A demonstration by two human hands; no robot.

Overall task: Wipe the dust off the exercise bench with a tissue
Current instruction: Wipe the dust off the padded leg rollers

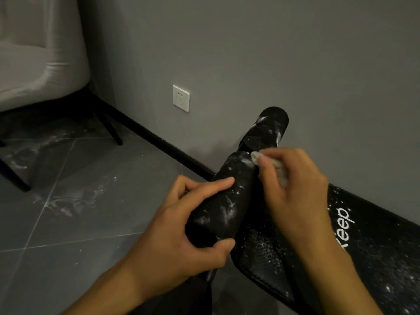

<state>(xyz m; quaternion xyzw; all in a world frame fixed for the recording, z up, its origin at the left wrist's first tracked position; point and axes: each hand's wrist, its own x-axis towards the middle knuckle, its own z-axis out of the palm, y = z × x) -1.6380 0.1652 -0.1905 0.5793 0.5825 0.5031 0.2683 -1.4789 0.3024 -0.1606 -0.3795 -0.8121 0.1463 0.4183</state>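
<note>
With the left hand, clasping the dusty foam roller steady; with the right hand, pinching the tissue against the roller's 1 o'clock end, the exercise bench pad lying at 4 o'clock. Probably worth stroking firmly one way, turning the roller for hidden dust.

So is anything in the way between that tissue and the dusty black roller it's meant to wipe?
Nothing visible. The right hand pinches the tissue, whose tip meets the near roller at its dusty far end. The left hand grips that roller lower down, clear of that spot.
</note>
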